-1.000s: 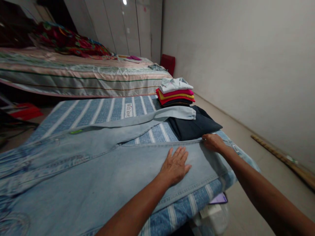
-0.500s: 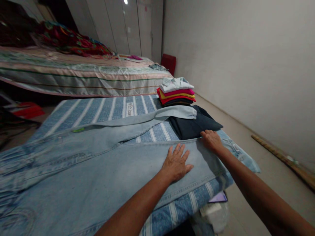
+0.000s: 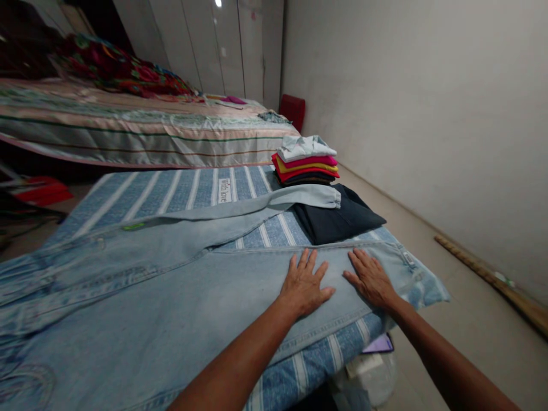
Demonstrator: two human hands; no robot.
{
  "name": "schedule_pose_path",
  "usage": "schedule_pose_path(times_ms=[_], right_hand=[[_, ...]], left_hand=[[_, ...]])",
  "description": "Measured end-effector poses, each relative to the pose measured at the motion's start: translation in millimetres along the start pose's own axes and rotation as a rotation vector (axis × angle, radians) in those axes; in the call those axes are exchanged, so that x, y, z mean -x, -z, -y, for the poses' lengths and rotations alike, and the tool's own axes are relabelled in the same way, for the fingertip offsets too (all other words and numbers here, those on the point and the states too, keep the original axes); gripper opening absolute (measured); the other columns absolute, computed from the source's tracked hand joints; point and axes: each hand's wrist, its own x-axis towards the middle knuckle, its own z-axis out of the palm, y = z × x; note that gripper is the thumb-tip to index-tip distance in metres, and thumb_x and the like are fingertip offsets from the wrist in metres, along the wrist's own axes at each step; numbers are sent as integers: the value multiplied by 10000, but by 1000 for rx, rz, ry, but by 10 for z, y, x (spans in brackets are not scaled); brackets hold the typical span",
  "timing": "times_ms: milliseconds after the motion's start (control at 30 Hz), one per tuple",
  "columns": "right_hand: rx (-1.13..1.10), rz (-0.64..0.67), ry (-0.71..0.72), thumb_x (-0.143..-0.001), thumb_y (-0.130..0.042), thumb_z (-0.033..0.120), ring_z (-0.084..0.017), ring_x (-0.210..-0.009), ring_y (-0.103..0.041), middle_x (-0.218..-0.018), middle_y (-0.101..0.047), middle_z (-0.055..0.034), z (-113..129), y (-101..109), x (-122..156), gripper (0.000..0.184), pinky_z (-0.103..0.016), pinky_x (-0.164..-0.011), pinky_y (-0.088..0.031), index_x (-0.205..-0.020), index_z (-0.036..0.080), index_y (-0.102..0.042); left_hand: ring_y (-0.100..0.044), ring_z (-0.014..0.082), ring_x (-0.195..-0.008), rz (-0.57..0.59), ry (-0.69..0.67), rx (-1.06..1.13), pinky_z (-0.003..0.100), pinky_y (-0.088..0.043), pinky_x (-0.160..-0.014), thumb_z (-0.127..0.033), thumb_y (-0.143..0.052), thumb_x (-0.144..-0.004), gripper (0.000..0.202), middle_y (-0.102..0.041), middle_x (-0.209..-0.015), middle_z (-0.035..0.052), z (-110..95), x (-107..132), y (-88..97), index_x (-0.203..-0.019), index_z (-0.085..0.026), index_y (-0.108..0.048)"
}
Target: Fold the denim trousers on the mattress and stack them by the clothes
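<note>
Light blue jeans (image 3: 171, 302) lie spread across a blue-and-white striped cloth (image 3: 141, 191), the waist end toward the left and the legs pointing right. On the nearer leg rests my left hand (image 3: 303, 285), flat with its fingers spread. My right hand (image 3: 370, 279) lies flat on the same leg farther right, closer to the hem, fingers stretched out. Neither hand grips anything. The far leg runs across the table, and its cuff sits on a folded dark garment (image 3: 342, 220) just beyond my right hand.
Behind the dark garment stands a stack of folded clothes (image 3: 306, 162). A bed (image 3: 149, 128) with a red patterned blanket (image 3: 120, 68) is across the back. A white wall (image 3: 411, 85) rises on the right, with a wooden strip (image 3: 488, 274) on the floor. Things sit below the table's near edge.
My right hand has let go of the leg's upper edge and now lies flat on the denim, closer to me. The leg's hem end lies flatter. My left hand stays put.
</note>
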Motion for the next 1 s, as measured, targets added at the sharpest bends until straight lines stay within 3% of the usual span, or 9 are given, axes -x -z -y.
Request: schedule_pose_path(times_ms=[333, 533, 800, 900, 1000], right_hand=[[124, -3, -254, -930, -239, 505, -308, -1316, -320, -1411, -398, -153, -453, 7, -13, 594, -473, -1035, -285, -1339, 114, -417], [155, 10, -197, -920, -237, 517, -283, -1319, -321, -1410, -396, -160, -549, -29, 11, 610, -466, -1048, -267, -1347, 111, -397], [181, 34, -250, -894, -206, 543, -310, -1327, -294, -1416, -375, -190, -646, -85, 86, 676, -484, -1048, -262, -1339, 71, -396], [173, 16, -219, -890, -218, 528, -320, -1290, -340, -1378, -404, -210, -676, -88, 105, 661, -474, -1019, -305, -1309, 59, -424], [143, -34, -151, -866, -260, 536, -330, -1172, -446, -1246, -501, -197, -701, -99, 119, 592, -479, -937, -377, -1223, 138, -514]], left_hand=[[-109, 314, -1396, 35, -1, 17, 559, -92, -1084, -640, -326, -847, 663, -223, -1512, 118, -8, 7, 43, -1384, -253, -374], [-106, 314, -1396, 27, -7, 15, 562, -87, -1084, -655, -305, -847, 674, -220, -1513, 114, -1, 12, 26, -1389, -258, -366], [-94, 309, -1399, 59, -2, 39, 560, -73, -1090, -649, -295, -853, 677, -201, -1518, 117, -23, 29, 55, -1395, -248, -357], [-78, 310, -1401, 75, 4, 66, 560, -63, -1090, -641, -302, -854, 679, -192, -1519, 124, -36, 42, 62, -1400, -241, -350], [-47, 306, -1405, 111, 9, 108, 560, -47, -1091, -644, -301, -850, 692, -165, -1526, 123, -48, 61, 71, -1410, -238, -330]])
